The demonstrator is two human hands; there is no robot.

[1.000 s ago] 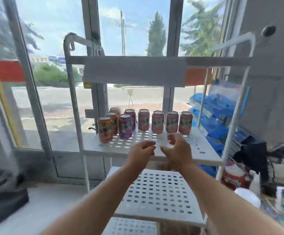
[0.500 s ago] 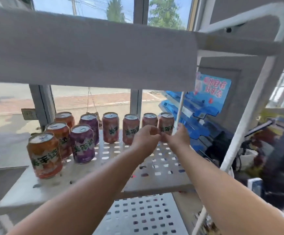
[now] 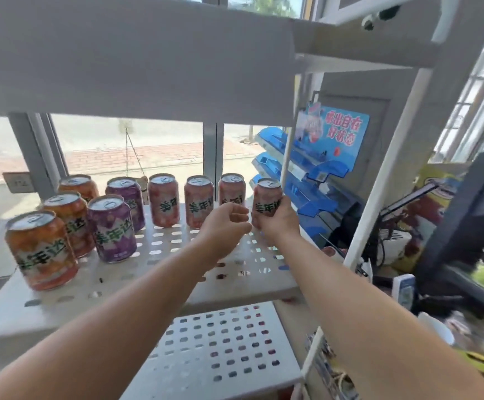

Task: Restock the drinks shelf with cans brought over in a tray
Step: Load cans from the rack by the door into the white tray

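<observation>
Right hand [image 3: 278,225] is wrapped around the rightmost pink can [image 3: 266,194], stood upright at the back of the perforated white shelf [image 3: 154,274]; left hand [image 3: 225,223] is curled beside it, nothing held.

White perforated shelf [image 3: 113,269] carries upright cans: three orange cans [image 3: 40,249] left, two purple cans [image 3: 112,229] beside, four pink cans [image 3: 164,200] rearward.
</observation>
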